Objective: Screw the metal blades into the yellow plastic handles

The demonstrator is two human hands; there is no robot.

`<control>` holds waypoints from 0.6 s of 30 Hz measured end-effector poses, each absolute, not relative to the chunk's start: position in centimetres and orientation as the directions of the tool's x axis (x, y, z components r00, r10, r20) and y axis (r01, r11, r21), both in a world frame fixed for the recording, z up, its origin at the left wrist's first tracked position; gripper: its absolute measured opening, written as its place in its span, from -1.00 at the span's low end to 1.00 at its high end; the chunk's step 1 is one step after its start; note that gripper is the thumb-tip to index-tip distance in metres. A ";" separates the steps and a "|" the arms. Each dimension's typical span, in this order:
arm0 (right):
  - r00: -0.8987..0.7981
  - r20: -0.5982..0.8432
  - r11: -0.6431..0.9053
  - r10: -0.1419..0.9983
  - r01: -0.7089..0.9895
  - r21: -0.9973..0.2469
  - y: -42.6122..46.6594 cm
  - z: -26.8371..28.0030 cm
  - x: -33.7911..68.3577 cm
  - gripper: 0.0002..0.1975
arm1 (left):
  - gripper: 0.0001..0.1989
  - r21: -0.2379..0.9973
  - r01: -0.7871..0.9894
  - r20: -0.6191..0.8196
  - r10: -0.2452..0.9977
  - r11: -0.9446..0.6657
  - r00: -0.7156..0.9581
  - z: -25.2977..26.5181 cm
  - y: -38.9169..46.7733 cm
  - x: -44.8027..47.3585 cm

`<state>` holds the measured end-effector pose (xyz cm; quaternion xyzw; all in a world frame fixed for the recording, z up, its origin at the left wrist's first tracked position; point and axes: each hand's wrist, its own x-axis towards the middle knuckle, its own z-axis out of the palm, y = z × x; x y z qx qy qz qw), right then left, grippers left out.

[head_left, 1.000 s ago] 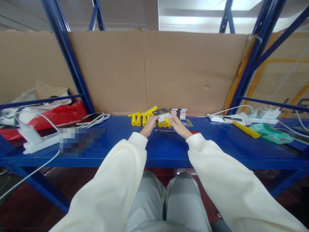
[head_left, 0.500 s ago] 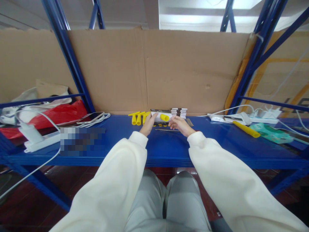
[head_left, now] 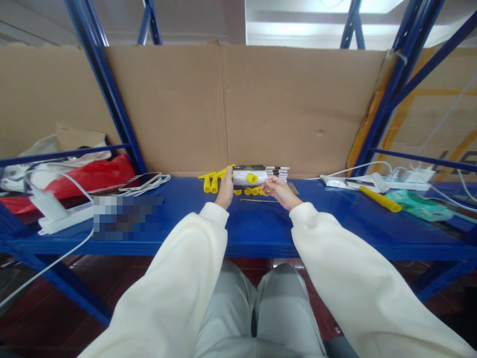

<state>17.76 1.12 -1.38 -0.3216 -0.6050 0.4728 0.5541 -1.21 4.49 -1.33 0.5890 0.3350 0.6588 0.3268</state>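
A white roll-like piece (head_left: 240, 177) with a yellow tube (head_left: 252, 178) on its front lies between my two hands. My left hand (head_left: 225, 191) stands upright at its left end, fingers stretched out flat beside it. At the right end, the bent fingertips of my right hand (head_left: 278, 190) close on the piece. Several yellow T-shaped parts (head_left: 213, 183) with round open ends stand left of my left hand. More yellow round ends (head_left: 255, 191) show beneath the white piece. A thin rod (head_left: 259, 201) lies in front, and a black-and-white stack of small packs (head_left: 278, 172) sits behind.
The blue shelf (head_left: 179, 219) has a cardboard back wall (head_left: 290, 109) and blue posts. To the left are a power strip (head_left: 67, 219), cables and a red bag (head_left: 100, 176). On the right lie a yellow stick (head_left: 380, 200), a green packet (head_left: 425, 205) and white cables.
My left hand has shifted slightly left and straightened, its thumb off the white piece. The yellow tube has moved a little left and up. My right hand stays nearly in place.
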 end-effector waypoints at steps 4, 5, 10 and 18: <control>-0.192 0.371 0.346 0.909 -0.152 -0.926 1.0 -1.3 17.8 -0.59 | -0.39 0.834 -0.063 0.538 0.833 -0.549 -0.132 -1.3 4.5 -1.2; -0.192 0.372 0.346 0.908 -0.154 -0.925 1.0 -1.3 17.8 -0.59 | -0.43 0.834 -0.048 0.537 0.830 -0.549 -0.152 -1.2 4.4 -1.1; -0.193 0.370 0.346 0.909 -0.147 -0.927 1.1 -1.4 17.8 -0.58 | -0.67 0.836 0.085 0.546 0.805 -0.543 -0.231 -0.8 4.2 -1.2; -0.206 0.372 0.340 0.905 -0.177 -0.924 1.3 -1.4 18.1 -0.54 | -0.75 0.859 0.037 0.504 0.830 -0.511 -0.241 -0.4 4.3 -1.3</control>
